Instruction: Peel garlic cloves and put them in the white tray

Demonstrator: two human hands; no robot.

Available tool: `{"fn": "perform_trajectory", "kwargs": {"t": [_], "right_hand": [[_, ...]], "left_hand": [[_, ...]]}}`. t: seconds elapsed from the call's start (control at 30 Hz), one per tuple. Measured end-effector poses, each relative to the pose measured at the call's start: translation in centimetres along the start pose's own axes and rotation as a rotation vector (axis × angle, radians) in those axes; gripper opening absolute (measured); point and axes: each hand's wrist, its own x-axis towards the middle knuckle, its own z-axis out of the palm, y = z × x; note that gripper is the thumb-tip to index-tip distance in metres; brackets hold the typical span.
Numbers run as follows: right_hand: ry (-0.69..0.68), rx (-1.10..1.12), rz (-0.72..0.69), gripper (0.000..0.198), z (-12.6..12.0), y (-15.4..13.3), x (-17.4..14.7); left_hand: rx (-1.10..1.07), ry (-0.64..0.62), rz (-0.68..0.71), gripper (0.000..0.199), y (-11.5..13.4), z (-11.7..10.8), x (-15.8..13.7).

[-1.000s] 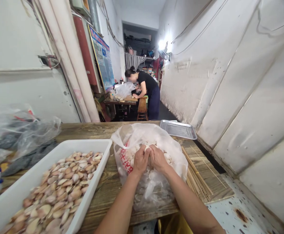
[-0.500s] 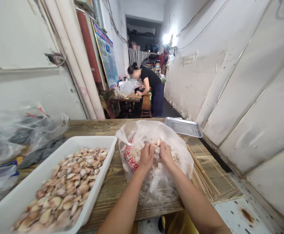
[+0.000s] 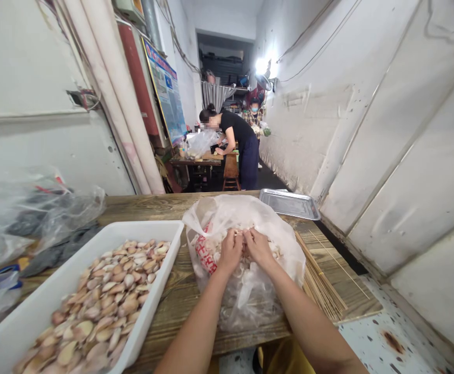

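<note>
My left hand (image 3: 230, 250) and my right hand (image 3: 258, 248) meet over the mouth of a white plastic bag (image 3: 268, 214) with red lettering. Both sets of fingers are closed in a pinch on garlic, mostly hidden between the fingertips. Inside the bag, around and beneath my hands, lie pale garlic pieces and papery skins (image 3: 276, 250); I cannot tell them all apart. On the left stands a white plastic tub (image 3: 164, 280) holding many unpeeled garlic cloves (image 3: 106, 298).
Thin wooden skewers (image 3: 320, 285) lie right of the bag on the wooden table (image 3: 133, 208). A metal tray (image 3: 289, 203) sits at the far right edge. Clear plastic bags (image 3: 75, 210) crowd the left. Beyond, a person (image 3: 240, 132) bends over another table; a second person (image 3: 253, 118) stands behind.
My hands have drawn closer together, fingertips now meeting over the bag. A pale clove that showed above my fingers is no longer visible. The person at the back shows more fully.
</note>
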Motion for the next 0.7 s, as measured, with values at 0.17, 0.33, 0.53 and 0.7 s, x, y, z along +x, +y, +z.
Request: {"fn": "perform_trajectory", "kwargs": {"t": [0.17, 0.33, 0.53, 0.7], "right_hand": [[0.054, -0.493, -0.117, 0.04, -0.2, -0.5, -0.7], [0.038, -0.639, -0.282, 0.037, -0.7, -1.2, -1.0], [0.06, -0.594, -0.212, 0.042, -0.8, -1.3, -0.7], [0.035, -0.455, -0.105, 0.043, -0.2, -1.3, -0.6]], "left_hand": [[0.23, 0.018, 0.054, 0.032, 0.5, -0.2, -0.4], [0.306, -0.023, 0.068, 0.044, 0.5, -0.4, -0.5], [0.433, -0.056, 0.125, 0.043, 0.6, -0.3, -0.6], [0.433, -0.022, 0.119, 0.044, 0.8, -0.1, -0.8]]}}
